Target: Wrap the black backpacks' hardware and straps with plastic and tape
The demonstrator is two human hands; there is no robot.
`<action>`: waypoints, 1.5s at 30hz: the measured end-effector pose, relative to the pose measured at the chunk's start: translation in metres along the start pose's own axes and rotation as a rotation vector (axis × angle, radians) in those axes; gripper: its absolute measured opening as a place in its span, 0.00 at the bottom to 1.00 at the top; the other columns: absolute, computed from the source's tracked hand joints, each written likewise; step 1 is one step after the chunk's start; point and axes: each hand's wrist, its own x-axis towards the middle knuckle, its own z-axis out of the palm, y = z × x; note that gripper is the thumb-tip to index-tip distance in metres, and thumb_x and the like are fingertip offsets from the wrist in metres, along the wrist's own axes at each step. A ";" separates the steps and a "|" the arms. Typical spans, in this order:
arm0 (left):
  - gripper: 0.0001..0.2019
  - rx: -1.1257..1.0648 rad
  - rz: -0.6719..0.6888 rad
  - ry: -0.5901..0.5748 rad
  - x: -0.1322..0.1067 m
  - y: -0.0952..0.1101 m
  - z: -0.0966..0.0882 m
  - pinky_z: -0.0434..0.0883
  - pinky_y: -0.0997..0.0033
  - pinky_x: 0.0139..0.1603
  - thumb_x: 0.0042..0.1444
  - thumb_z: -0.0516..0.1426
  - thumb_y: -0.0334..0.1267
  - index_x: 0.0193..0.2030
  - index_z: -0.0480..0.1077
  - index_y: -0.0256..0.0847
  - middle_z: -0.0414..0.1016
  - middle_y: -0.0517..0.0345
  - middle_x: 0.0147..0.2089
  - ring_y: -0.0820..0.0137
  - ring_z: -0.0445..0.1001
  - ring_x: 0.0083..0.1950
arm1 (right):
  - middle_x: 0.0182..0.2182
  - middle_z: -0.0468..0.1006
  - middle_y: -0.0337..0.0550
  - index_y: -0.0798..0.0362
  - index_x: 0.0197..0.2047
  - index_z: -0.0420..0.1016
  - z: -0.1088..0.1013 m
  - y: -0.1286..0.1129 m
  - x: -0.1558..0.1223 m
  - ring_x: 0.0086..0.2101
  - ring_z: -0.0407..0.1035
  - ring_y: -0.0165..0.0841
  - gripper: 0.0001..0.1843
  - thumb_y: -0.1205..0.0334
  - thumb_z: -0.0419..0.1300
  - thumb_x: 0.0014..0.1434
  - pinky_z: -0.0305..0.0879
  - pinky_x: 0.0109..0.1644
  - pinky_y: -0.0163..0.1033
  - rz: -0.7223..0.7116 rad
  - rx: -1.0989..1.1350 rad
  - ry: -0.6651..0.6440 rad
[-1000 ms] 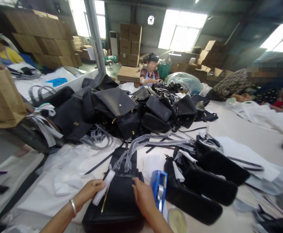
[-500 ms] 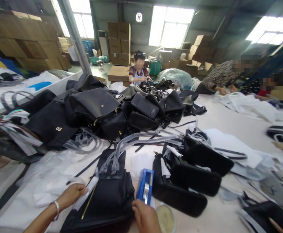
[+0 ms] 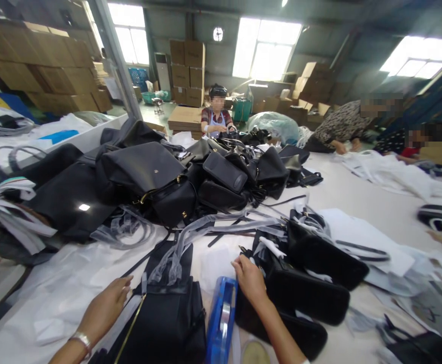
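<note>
A black bag (image 3: pixel 171 323) with a gold zip lies flat in front of me, clear-wrapped straps (image 3: pixel 175 253) trailing from its top. My left hand (image 3: pixel 105 308) rests at the bag's left edge, fingers pressed together on a white wrapping strip (image 3: pixel 124 316). A blue tape dispenser (image 3: pixel 221 318) stands just right of the bag. My right hand (image 3: pixel 249 278) reaches past the dispenser to the near end of a row of black bags (image 3: pixel 308 288). Its fingers curl down at a bag's rim beside a white sheet (image 3: pixel 215 263); what they grip is hidden.
A large heap of black bags (image 3: pixel 152 177) fills the table's middle and left. White sheets (image 3: pixel 361 232) lie on the right. A round tin (image 3: pixel 253 352) sits by my right forearm. Other people work at the far end (image 3: pixel 215 119) and the right side (image 3: pixel 342 129). Cardboard boxes (image 3: pixel 188 71) are stacked behind.
My right hand left the near bag's edge and moved forward and right, past the tape dispenser, to the row of black bags. My left hand stayed at the bag's left edge.
</note>
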 end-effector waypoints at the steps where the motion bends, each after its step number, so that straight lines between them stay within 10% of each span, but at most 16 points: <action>1: 0.20 -0.032 0.042 -0.018 0.003 0.013 0.005 0.65 0.59 0.57 0.62 0.44 0.44 0.54 0.67 0.37 0.72 0.45 0.55 0.58 0.71 0.56 | 0.37 0.78 0.45 0.52 0.43 0.71 0.005 0.001 0.014 0.39 0.73 0.34 0.12 0.62 0.48 0.66 0.60 0.40 0.34 0.005 -0.028 -0.027; 6: 0.19 -0.138 0.258 -0.125 0.027 0.092 0.051 0.64 0.61 0.61 0.62 0.45 0.39 0.55 0.68 0.39 0.72 0.48 0.56 0.61 0.69 0.58 | 0.49 0.73 0.58 0.60 0.57 0.65 0.037 0.012 0.072 0.50 0.69 0.39 0.23 0.75 0.51 0.58 0.60 0.47 0.37 0.068 -0.132 -0.109; 15: 0.29 -0.051 0.362 -0.139 0.112 0.200 0.140 0.61 0.58 0.60 0.55 0.54 0.32 0.65 0.56 0.36 0.62 0.43 0.64 0.56 0.61 0.63 | 0.36 0.78 0.47 0.53 0.37 0.75 0.043 0.031 0.092 0.39 0.71 0.39 0.08 0.67 0.58 0.53 0.60 0.42 0.37 0.049 -0.115 -0.189; 28: 0.13 0.006 0.339 -0.186 0.135 0.189 0.176 0.64 0.57 0.48 0.57 0.53 0.31 0.50 0.69 0.39 0.75 0.48 0.44 0.56 0.71 0.48 | 0.32 0.76 0.40 0.51 0.35 0.69 0.072 0.036 0.089 0.33 0.70 0.34 0.09 0.63 0.49 0.63 0.61 0.36 0.35 0.039 0.143 -0.042; 39: 0.21 -0.108 0.333 -0.085 0.113 0.178 0.174 0.64 0.64 0.58 0.59 0.47 0.27 0.60 0.57 0.40 0.63 0.49 0.60 0.65 0.66 0.58 | 0.40 0.73 0.46 0.51 0.50 0.66 0.051 0.020 0.082 0.43 0.67 0.40 0.12 0.63 0.55 0.63 0.61 0.49 0.43 -0.269 -0.025 0.038; 45: 0.19 -0.245 0.404 -0.038 0.110 0.173 0.164 0.64 0.57 0.61 0.61 0.48 0.33 0.59 0.61 0.45 0.61 0.50 0.61 0.61 0.64 0.61 | 0.34 0.72 0.41 0.51 0.37 0.68 0.060 0.015 0.074 0.35 0.67 0.34 0.03 0.66 0.54 0.63 0.60 0.40 0.36 -0.311 -0.052 -0.082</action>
